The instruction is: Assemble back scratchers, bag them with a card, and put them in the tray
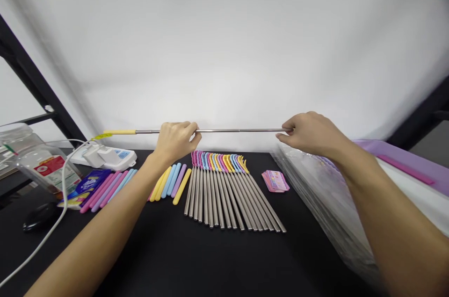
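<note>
A telescopic back scratcher (224,130) is stretched out level above the back of the table, its yellow handle (121,132) at the left end. My left hand (177,140) is closed around its metal shaft near the middle. At the right end my right hand (305,132) pinches the thin shaft, and the tip is hidden in the fingers. Below lie several back scratchers (224,199) in a fanned row, with steel shafts toward me and curved pink, blue and yellow heads at the back. Left of them are loose coloured handle sleeves (171,182), partly behind my left forearm.
A stack of pink cards (275,181) lies right of the row. Clear plastic bags (322,199) and a lilac bin (414,161) are at the right. At the left are a power strip (115,159), a plastic jar (45,161), a white cable (63,184) and more coloured sleeves (105,189).
</note>
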`<state>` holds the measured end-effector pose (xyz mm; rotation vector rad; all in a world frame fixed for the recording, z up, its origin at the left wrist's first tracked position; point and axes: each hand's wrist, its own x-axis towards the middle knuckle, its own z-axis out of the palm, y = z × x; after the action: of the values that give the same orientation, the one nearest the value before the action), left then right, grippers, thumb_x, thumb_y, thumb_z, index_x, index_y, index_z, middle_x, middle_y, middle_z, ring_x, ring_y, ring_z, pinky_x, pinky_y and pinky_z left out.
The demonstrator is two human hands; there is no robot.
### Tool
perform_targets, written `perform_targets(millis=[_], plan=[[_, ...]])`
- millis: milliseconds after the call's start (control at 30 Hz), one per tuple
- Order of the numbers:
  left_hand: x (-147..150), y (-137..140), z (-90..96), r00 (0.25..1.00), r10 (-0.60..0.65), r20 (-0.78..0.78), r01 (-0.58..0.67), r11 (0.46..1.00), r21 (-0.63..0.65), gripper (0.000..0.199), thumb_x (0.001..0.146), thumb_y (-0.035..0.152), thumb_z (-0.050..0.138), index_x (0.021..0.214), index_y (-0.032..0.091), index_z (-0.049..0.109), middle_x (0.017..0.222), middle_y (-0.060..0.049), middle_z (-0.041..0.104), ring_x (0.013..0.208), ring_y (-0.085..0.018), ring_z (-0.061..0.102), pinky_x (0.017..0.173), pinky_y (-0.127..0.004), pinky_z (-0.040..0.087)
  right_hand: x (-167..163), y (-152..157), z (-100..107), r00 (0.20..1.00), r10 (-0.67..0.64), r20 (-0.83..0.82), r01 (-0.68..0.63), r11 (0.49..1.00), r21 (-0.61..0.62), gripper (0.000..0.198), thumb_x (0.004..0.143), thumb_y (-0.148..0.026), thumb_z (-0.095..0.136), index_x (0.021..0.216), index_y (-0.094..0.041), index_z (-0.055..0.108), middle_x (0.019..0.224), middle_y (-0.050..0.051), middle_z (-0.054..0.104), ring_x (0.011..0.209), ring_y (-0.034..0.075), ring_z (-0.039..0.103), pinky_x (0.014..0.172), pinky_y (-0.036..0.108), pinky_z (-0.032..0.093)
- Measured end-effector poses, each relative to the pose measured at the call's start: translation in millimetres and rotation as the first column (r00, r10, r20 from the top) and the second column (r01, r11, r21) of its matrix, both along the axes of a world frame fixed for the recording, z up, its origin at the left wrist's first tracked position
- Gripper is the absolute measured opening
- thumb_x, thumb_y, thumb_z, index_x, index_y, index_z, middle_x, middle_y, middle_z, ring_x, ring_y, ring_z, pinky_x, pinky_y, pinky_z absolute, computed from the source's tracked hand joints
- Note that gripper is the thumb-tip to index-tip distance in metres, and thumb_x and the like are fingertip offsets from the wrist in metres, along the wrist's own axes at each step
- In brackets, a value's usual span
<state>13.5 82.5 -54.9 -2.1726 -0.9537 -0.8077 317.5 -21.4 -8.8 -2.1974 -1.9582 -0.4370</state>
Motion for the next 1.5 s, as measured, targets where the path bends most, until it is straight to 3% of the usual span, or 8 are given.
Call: perform_targets(millis=[133, 400, 667, 900, 1000, 1167, 1300, 1500], plan=[[-2, 2, -4.3, 1.0, 0.01, -0.023, -0.01, 1.0, -0.013, 0.022, 0.085, 0.024, 0.046, 0.072, 0.018, 0.063, 0.065, -0.004, 0.068, 0.057, -0.019, 0.062, 0.05, -0.029, 0.022, 1, 1, -3, 0.999, 0.034, -0.003, -0.034, 0.999, 0.0, 0.032, 0.068, -0.026, 0.052, 0.044, -0.024, 0.032, 0.046, -0.002, 0.033, 0.048, 0.014, 0.028, 0.053, 0.03, 0.019], [-9, 4, -4.1, 1.0, -0.011, 0.012, 0.012, 0.999, -0.031, 0.02, 0.084, 0.023, 0.048, 0.075, 0.018, 0.065, 0.068, -0.005, 0.069, 0.059, -0.021, 0.064, 0.051, -0.029, 0.026, 6, -4, 0, 0.96, 0.197, -0.199, -0.201, 0.98, 0.003, 0.034, 0.066, -0.022, 0.053, 0.052, -0.022, 0.021, 0.051, -0.004, 0.022, 0.052, 0.012, 0.022, 0.051, 0.029, 0.017], [0, -2, -7.3, 0.999, -0.012, 0.034, 0.014, 0.999, -0.047, 0.018, 0.083, 0.024, 0.05, 0.074, 0.018, 0.064, 0.068, -0.004, 0.07, 0.059, -0.019, 0.064, 0.052, -0.029, 0.03, -4, -1, -2, 0.981, 0.154, -0.119, -0.153, 0.988, 0.018, 0.038, 0.066, -0.023, 0.052, 0.047, -0.023, 0.02, 0.049, -0.003, 0.025, 0.051, 0.013, 0.022, 0.052, 0.03, 0.017], [-5, -5, 1.5, 0.997, -0.051, 0.05, 0.055, 0.995, -0.08, 0.016, 0.083, 0.027, 0.051, 0.088, 0.019, 0.064, 0.073, -0.003, 0.07, 0.06, -0.018, 0.063, 0.053, -0.028, 0.033, -5, 2, -4, 0.995, 0.067, -0.077, -0.065, 0.997, 0.031, 0.027, 0.066, -0.024, 0.05, 0.045, -0.024, 0.033, 0.048, -0.002, 0.031, 0.051, 0.015, 0.031, 0.054, 0.031, 0.017], [-23, 4, 4.5, 0.995, 0.025, 0.092, -0.02, 0.998, -0.061, 0.017, 0.083, 0.03, 0.053, 0.093, 0.021, 0.063, 0.076, -0.003, 0.071, 0.064, -0.02, 0.064, 0.054, -0.028, 0.032, 10, -2, 0, 0.997, 0.028, -0.078, -0.026, 0.999, 0.032, 0.031, 0.067, -0.025, 0.051, 0.045, -0.024, 0.03, 0.047, -0.002, 0.03, 0.051, 0.015, 0.028, 0.054, 0.031, 0.018], [-45, 19, -7.2, 0.977, 0.192, 0.093, -0.181, 0.977, -0.112, 0.021, 0.085, 0.031, 0.051, 0.074, 0.02, 0.064, 0.074, -0.007, 0.072, 0.063, -0.023, 0.065, 0.054, -0.03, 0.03, 30, -6, 1, 0.998, -0.02, -0.058, 0.023, 0.999, 0.035, 0.036, 0.066, -0.023, 0.052, 0.046, -0.024, 0.023, 0.047, -0.003, 0.025, 0.05, 0.013, 0.022, 0.054, 0.031, 0.017], [-38, 17, -13.3, 0.984, 0.148, 0.095, -0.132, 0.98, -0.15, 0.016, 0.081, 0.028, 0.053, 0.074, 0.02, 0.065, 0.073, -0.006, 0.072, 0.066, -0.023, 0.066, 0.056, -0.03, 0.034, 35, -5, -3, 0.998, -0.034, -0.052, 0.035, 0.999, 0.016, 0.038, 0.065, -0.022, 0.052, 0.049, -0.023, 0.018, 0.048, -0.003, 0.024, 0.05, 0.013, 0.022, 0.054, 0.031, 0.016], [-24, 7, -7.2, 0.987, 0.116, 0.109, -0.094, 0.978, -0.189, 0.017, 0.079, 0.027, 0.052, 0.077, 0.02, 0.067, 0.078, -0.003, 0.073, 0.072, -0.023, 0.068, 0.059, -0.03, 0.037, 44, -6, -6, 0.998, -0.021, -0.054, 0.022, 0.999, 0.024, 0.038, 0.065, -0.022, 0.052, 0.05, -0.022, 0.017, 0.048, -0.003, 0.024, 0.05, 0.013, 0.023, 0.055, 0.031, 0.016]])
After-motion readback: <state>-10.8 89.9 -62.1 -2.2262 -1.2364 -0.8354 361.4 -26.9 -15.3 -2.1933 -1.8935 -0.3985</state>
